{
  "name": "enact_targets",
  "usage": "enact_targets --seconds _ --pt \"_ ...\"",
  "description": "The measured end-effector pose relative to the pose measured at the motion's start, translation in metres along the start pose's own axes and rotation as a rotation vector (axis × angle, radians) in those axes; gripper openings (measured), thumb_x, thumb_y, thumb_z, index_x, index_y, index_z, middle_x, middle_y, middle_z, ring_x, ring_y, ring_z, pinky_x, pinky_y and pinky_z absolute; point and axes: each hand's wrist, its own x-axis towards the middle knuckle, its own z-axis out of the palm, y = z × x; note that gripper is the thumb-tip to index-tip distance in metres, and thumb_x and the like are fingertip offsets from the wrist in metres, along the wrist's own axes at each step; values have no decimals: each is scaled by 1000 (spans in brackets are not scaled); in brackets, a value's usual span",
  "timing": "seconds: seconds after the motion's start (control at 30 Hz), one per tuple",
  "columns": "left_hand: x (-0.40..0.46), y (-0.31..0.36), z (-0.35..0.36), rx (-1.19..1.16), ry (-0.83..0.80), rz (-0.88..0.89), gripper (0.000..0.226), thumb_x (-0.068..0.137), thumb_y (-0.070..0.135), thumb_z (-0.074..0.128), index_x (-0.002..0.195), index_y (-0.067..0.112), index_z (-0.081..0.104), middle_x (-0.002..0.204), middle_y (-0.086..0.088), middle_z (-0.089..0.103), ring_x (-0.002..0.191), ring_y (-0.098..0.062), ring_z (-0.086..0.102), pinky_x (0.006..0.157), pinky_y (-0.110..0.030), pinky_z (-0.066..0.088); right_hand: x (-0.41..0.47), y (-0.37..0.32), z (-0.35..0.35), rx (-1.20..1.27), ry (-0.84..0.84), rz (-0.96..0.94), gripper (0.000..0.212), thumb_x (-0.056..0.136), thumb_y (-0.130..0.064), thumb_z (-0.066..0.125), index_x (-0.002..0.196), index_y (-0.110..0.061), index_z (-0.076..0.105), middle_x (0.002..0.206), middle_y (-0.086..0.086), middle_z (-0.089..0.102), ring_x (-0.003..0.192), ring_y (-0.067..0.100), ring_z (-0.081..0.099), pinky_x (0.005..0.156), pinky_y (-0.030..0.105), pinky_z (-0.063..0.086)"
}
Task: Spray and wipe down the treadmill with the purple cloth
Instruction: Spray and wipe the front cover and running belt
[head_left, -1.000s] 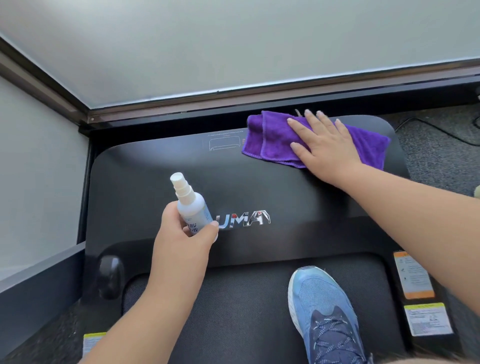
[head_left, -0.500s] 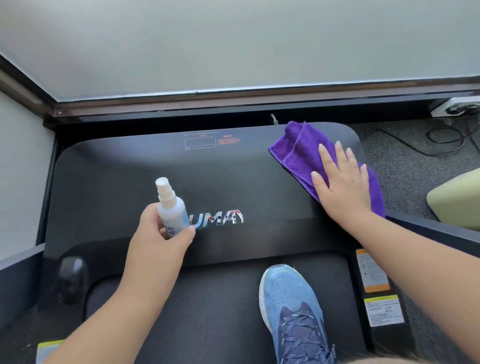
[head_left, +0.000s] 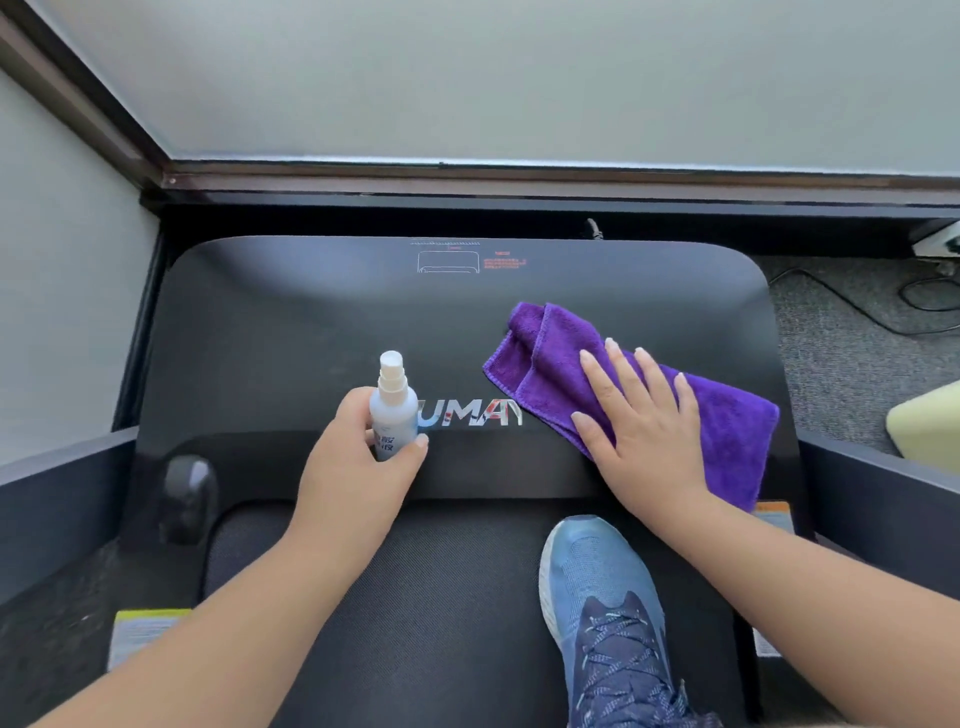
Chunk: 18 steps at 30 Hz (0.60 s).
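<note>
The black treadmill fills the middle of the view, its front cover bearing a logo and its belt below. A folded purple cloth lies on the right half of the cover. My right hand presses flat on the cloth with straight, spread fingers. My left hand grips a small white spray bottle upright over the cover, just left of the logo, nozzle at the top.
A blue shoe stands on the belt at lower right. Walls close in behind and to the left. Grey carpet with cables and a pale green object lie to the right. Dark side rails flank the treadmill.
My right hand has dragged the cloth from the far right corner of the cover down and toward the middle, near the logo. The left hand still holds the bottle in about the same place.
</note>
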Motion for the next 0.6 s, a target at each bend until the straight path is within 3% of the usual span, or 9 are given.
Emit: enact_targets --seconds 0.13,0.23,0.33,0.43,0.5,0.6 --pt "6 -12 -3 -24 52 34 28 90 22 73 100 40 55 95 18 63 91 -2 59 76 -25 45 9 19 -7 -52 133 -161 53 106 -46 47 156 -28 50 158 -2 52 133 36 54 98 53 44" --pt "11 -16 -1 -15 91 127 24 89 21 73 97 36 55 95 13 61 93 -13 58 80 -31 49 19 25 -7 -62 175 -250 46 104 -35 55 148 -20 59 144 5 62 110 39 59 84 51 46" --pt "16 -19 1 10 96 201 22 89 19 72 92 32 54 90 12 57 85 -13 53 75 -28 45 30 26 -12 -35 136 -301 44 101 -26 54 143 -14 60 128 13 63 99 41 58 79 50 46" --pt "17 -24 1 61 83 231 21 89 20 72 97 28 55 92 15 56 91 -7 51 76 -20 41 40 37 -24 2 73 -330 40 100 -21 48 137 -9 60 115 17 60 92 42 56 77 53 49" --pt "13 -28 -2 71 73 232 23 90 20 72 97 29 53 92 18 55 93 0 50 74 -9 37 42 44 -33 2 30 -322 39 100 -19 46 134 -8 60 110 19 58 90 44 56 77 55 49" --pt "3 -32 -4 98 54 232 22 90 22 72 102 26 54 92 18 54 89 0 47 73 -8 34 42 37 -49 -25 -55 -308 37 99 -18 47 133 -7 59 108 23 57 90 47 55 79 58 49"
